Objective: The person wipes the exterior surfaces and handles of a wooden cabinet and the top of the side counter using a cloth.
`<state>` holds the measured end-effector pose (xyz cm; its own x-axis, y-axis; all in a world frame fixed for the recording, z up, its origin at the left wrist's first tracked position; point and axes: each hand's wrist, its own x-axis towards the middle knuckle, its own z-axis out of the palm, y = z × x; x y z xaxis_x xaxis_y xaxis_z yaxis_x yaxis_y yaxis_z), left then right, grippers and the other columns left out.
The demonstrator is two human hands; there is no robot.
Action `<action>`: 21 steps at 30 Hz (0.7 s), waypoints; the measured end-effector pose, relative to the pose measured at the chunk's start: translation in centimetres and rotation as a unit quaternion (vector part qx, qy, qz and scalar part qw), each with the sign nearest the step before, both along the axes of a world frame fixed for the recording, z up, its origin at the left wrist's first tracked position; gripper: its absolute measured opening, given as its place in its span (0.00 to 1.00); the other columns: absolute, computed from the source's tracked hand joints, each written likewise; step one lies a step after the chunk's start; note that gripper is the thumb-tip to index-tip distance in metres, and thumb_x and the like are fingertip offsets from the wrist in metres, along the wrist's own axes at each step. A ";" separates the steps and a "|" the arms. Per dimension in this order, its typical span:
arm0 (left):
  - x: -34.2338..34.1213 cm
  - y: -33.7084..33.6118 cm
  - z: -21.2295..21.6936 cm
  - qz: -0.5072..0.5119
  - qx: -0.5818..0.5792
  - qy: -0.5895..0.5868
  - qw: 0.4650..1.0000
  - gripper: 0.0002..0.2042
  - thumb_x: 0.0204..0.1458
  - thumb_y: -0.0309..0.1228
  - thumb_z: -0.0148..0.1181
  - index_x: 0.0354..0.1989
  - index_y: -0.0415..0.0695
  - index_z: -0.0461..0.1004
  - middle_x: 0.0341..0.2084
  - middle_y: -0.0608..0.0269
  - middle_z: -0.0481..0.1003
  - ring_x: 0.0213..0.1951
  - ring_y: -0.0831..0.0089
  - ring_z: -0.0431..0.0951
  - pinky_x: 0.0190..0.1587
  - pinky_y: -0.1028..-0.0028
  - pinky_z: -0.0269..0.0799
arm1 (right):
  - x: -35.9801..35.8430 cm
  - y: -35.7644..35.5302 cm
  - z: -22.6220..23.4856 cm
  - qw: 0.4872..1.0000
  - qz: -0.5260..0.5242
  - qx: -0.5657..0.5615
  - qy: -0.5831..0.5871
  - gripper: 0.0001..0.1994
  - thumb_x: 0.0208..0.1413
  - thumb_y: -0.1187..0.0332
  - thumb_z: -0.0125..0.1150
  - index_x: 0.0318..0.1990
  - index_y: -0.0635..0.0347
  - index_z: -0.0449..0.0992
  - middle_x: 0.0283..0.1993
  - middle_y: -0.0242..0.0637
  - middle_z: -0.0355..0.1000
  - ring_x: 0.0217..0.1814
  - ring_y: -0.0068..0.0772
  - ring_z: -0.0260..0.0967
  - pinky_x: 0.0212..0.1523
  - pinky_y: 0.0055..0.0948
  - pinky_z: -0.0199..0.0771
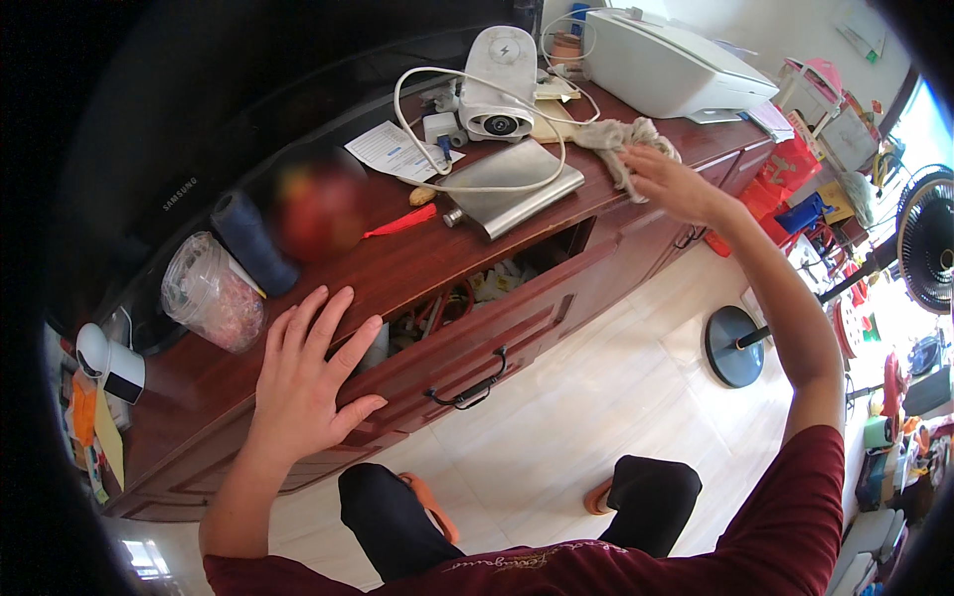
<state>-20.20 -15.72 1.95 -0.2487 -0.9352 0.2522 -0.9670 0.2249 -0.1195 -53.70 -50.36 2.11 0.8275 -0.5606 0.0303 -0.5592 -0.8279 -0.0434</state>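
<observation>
We cannot make out the red object (pixel 320 211) on the cabinet top (pixel 417 260); it is blurred. The open drawer (pixel 467 298) shows only a tangle of cables and pale bits (too dark to name). Our right hand (pixel 673 182) covers part of the grey rag (pixel 624 139). The standing fan (pixel 924 238) is cut by the rim.

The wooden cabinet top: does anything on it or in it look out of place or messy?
The drawer below the left hand stands partly open, stuffed with tangled odds and ends. A white cable loops loosely across the silver box.
</observation>
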 end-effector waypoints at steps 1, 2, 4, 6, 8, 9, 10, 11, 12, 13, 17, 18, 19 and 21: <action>-0.1 0.1 0.1 0.004 0.000 0.000 1.000 0.34 0.38 0.47 0.61 0.57 0.51 0.63 0.60 0.51 0.55 0.59 0.49 0.55 0.57 0.52 0.52 | 0.1 1.4 0.0 0.999 -0.005 0.021 -0.043 0.23 0.61 0.61 0.40 0.62 0.62 0.56 0.67 0.48 0.48 0.71 0.41 0.40 0.68 0.32 0.38; -0.1 0.1 0.0 0.007 0.001 0.002 1.000 0.35 0.36 0.46 0.63 0.57 0.52 0.63 0.60 0.51 0.55 0.59 0.49 0.55 0.56 0.52 0.52 | 0.6 2.4 0.2 0.998 0.016 0.044 -0.049 0.23 0.61 0.62 0.41 0.62 0.62 0.56 0.67 0.48 0.49 0.71 0.41 0.40 0.68 0.32 0.38; 0.0 0.2 -0.2 0.011 0.005 -0.002 1.000 0.36 0.35 0.46 0.64 0.58 0.52 0.62 0.60 0.52 0.54 0.59 0.50 0.55 0.57 0.52 0.52 | 2.4 3.7 0.3 0.991 0.066 0.093 -0.066 0.23 0.61 0.64 0.41 0.62 0.62 0.57 0.67 0.47 0.49 0.71 0.42 0.39 0.68 0.34 0.37; 0.0 0.2 -0.2 0.014 0.008 -0.004 1.000 0.36 0.35 0.46 0.64 0.58 0.52 0.62 0.60 0.52 0.54 0.59 0.50 0.54 0.57 0.51 0.52 | 4.3 2.2 -0.5 0.988 0.098 0.063 -0.101 0.20 0.59 0.65 0.42 0.57 0.64 0.61 0.63 0.48 0.54 0.69 0.44 0.44 0.66 0.35 0.43; -0.1 0.0 -0.1 0.014 0.009 -0.003 1.000 0.36 0.36 0.46 0.63 0.58 0.53 0.62 0.60 0.52 0.54 0.60 0.50 0.54 0.57 0.51 0.52 | 6.2 -0.8 -0.7 0.986 0.138 0.019 -0.093 0.18 0.57 0.66 0.42 0.53 0.65 0.64 0.61 0.48 0.57 0.66 0.45 0.48 0.65 0.36 0.47; -0.2 -0.1 -0.1 0.014 0.012 -0.003 1.000 0.36 0.36 0.46 0.63 0.58 0.53 0.62 0.60 0.52 0.54 0.60 0.50 0.54 0.57 0.51 0.52 | 7.3 -3.0 -0.9 0.984 0.163 -0.007 -0.069 0.18 0.57 0.67 0.41 0.52 0.65 0.65 0.60 0.48 0.57 0.65 0.45 0.49 0.65 0.35 0.48; -0.3 -0.2 -0.1 0.014 0.015 -0.004 1.000 0.36 0.36 0.46 0.63 0.58 0.53 0.62 0.60 0.52 0.54 0.59 0.49 0.55 0.56 0.51 0.52 | 8.4 -4.9 -1.0 0.981 0.188 -0.034 -0.045 0.17 0.57 0.67 0.41 0.51 0.64 0.65 0.59 0.48 0.58 0.64 0.45 0.51 0.64 0.35 0.49; -0.2 -0.2 -0.1 0.015 0.018 -0.005 1.000 0.35 0.37 0.47 0.63 0.58 0.53 0.62 0.60 0.52 0.54 0.59 0.49 0.55 0.56 0.51 0.52 | 9.6 -5.7 -1.1 0.983 0.172 -0.018 -0.065 0.15 0.55 0.69 0.41 0.48 0.65 0.66 0.58 0.46 0.59 0.61 0.45 0.53 0.63 0.34 0.52; 0.0 -0.1 -0.1 0.013 0.018 -0.008 1.000 0.34 0.39 0.48 0.60 0.58 0.52 0.61 0.60 0.51 0.54 0.60 0.49 0.55 0.57 0.51 0.51 | 10.5 -6.4 -1.0 0.990 0.130 -0.057 -0.020 0.17 0.56 0.66 0.39 0.51 0.62 0.65 0.59 0.45 0.57 0.63 0.47 0.51 0.63 0.37 0.50; 0.1 -0.1 -0.1 0.010 0.018 -0.011 1.000 0.34 0.41 0.49 0.58 0.58 0.51 0.61 0.60 0.50 0.55 0.60 0.48 0.55 0.57 0.51 0.51 | 11.3 -7.1 -0.9 0.991 0.086 -0.096 0.025 0.19 0.58 0.62 0.38 0.54 0.59 0.63 0.61 0.45 0.56 0.64 0.49 0.49 0.64 0.40 0.48; 0.0 -0.3 -0.1 0.008 0.011 0.002 1.000 0.34 0.38 0.48 0.61 0.57 0.52 0.63 0.60 0.51 0.55 0.59 0.49 0.55 0.55 0.51 0.53 | 14.2 -9.0 -1.3 0.979 -0.197 -0.035 0.048 0.32 0.56 0.36 0.24 0.65 0.35 0.48 0.69 0.44 0.42 0.72 0.49 0.34 0.66 0.51 0.36; 0.0 -0.2 -0.1 0.008 0.011 0.002 1.000 0.34 0.38 0.48 0.61 0.57 0.52 0.63 0.60 0.51 0.55 0.59 0.49 0.55 0.55 0.51 0.53 | 14.6 -8.4 -1.1 0.980 -0.186 -0.039 0.065 0.31 0.57 0.39 0.24 0.66 0.38 0.48 0.69 0.45 0.43 0.71 0.50 0.36 0.66 0.49 0.39; 0.1 -0.2 -0.1 0.006 0.010 0.002 1.000 0.34 0.38 0.48 0.61 0.57 0.52 0.63 0.59 0.51 0.55 0.59 0.49 0.55 0.55 0.51 0.53 | 14.7 -8.0 -1.0 0.980 -0.177 -0.045 0.083 0.30 0.59 0.41 0.24 0.66 0.41 0.47 0.68 0.45 0.45 0.70 0.50 0.39 0.66 0.46 0.41; -0.1 -0.5 -0.1 0.005 0.004 0.005 1.000 0.33 0.38 0.48 0.61 0.57 0.52 0.64 0.59 0.51 0.56 0.59 0.49 0.56 0.55 0.51 0.53 | 13.1 -9.0 -1.9 0.995 -0.051 -0.067 0.057 0.27 0.61 0.48 0.29 0.65 0.49 0.51 0.67 0.46 0.49 0.69 0.48 0.44 0.65 0.39 0.45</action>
